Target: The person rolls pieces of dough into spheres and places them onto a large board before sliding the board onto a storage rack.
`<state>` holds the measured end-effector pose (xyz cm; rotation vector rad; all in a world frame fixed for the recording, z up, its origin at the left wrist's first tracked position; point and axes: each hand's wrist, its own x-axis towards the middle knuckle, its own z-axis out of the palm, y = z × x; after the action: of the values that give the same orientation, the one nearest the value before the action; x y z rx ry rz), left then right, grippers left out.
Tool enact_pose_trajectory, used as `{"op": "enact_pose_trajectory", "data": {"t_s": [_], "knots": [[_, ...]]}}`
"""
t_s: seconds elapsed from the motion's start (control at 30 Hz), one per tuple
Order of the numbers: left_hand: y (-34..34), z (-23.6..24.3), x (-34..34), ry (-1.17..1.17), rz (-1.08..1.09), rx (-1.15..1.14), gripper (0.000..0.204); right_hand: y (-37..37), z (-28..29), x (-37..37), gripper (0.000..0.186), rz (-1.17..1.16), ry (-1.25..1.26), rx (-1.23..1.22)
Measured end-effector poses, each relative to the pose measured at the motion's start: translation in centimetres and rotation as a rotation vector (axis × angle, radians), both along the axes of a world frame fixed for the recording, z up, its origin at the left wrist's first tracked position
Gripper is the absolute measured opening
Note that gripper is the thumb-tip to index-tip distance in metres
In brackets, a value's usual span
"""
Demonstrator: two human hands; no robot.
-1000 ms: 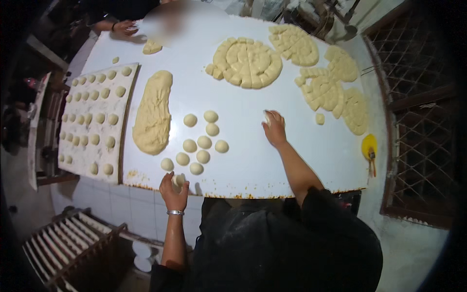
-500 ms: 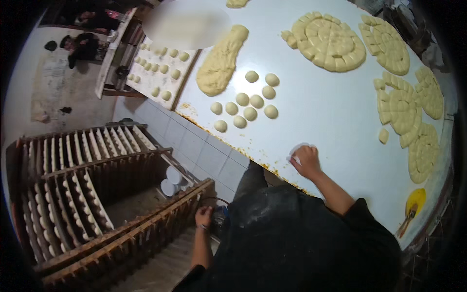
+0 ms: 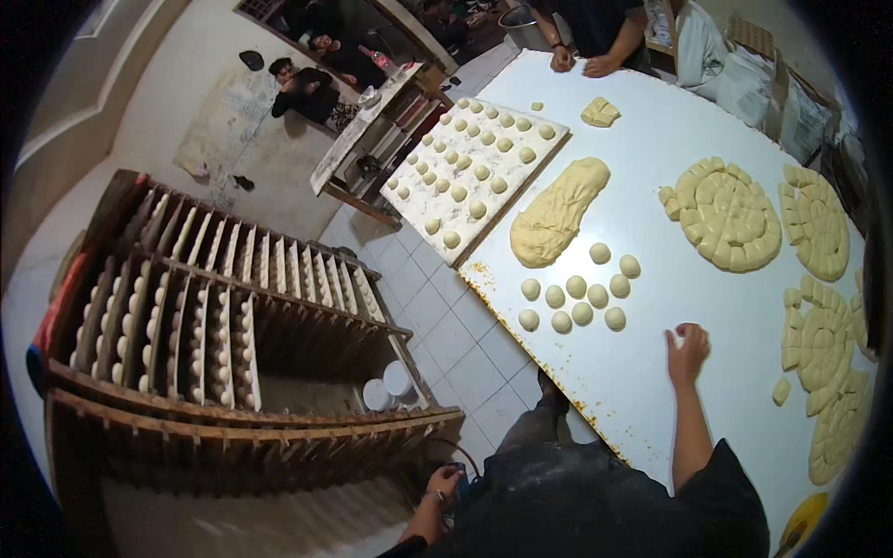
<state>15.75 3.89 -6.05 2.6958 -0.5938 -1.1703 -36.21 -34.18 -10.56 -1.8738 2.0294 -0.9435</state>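
Note:
My right hand (image 3: 688, 349) rests on the white table (image 3: 670, 418) with fingers bent and slightly apart, nothing visible in them, just below several smooth dough balls (image 3: 597, 296). A long lump of dough (image 3: 556, 212) lies beyond these balls, beside a floured board (image 3: 437, 200) of dough balls. Cut dough rounds (image 3: 721, 214) lie at the right. My left hand (image 3: 445, 485) is low by my hip, its fingers curled near a small blue object (image 3: 460, 476); what they hold is unclear.
A wooden rack (image 3: 186, 391) of loaded trays stands at left, with white buckets (image 3: 396, 379) inside. A co-worker's hands (image 3: 600, 65) rest at the table's far edge. Two people (image 3: 307, 93) sit near a side bench (image 3: 372, 121). A yellow bowl (image 3: 802, 521) is at bottom right.
My left hand has left the table edge and dropped to my hip. My right hand is nearer the dough balls. The view has turned left, bringing the rack into sight.

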Motion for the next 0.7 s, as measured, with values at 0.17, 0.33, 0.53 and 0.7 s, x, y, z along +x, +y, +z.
{"op": "enact_pose_trajectory", "data": {"t_s": [0.17,0.33,0.53,0.7], "knots": [[1.0,0.8,2.9,0.032,0.006,0.062,0.063,5.3,-2.6,-2.4,0.015,0.296,0.014,0.048],[-2.0,-2.6,5.2,0.057,-0.05,-0.002,0.069,-0.6,-4.1,-0.1,0.021,-0.234,-0.09,0.014],[-11.2,-6.7,9.6,0.149,-0.196,0.113,0.07,2.4,-3.9,-4.8,0.017,-0.413,0.245,-0.036],[-20.2,-9.6,19.4,0.15,-0.697,0.109,0.057,-0.3,-3.8,2.5,0.022,-0.278,0.019,0.005]]}}
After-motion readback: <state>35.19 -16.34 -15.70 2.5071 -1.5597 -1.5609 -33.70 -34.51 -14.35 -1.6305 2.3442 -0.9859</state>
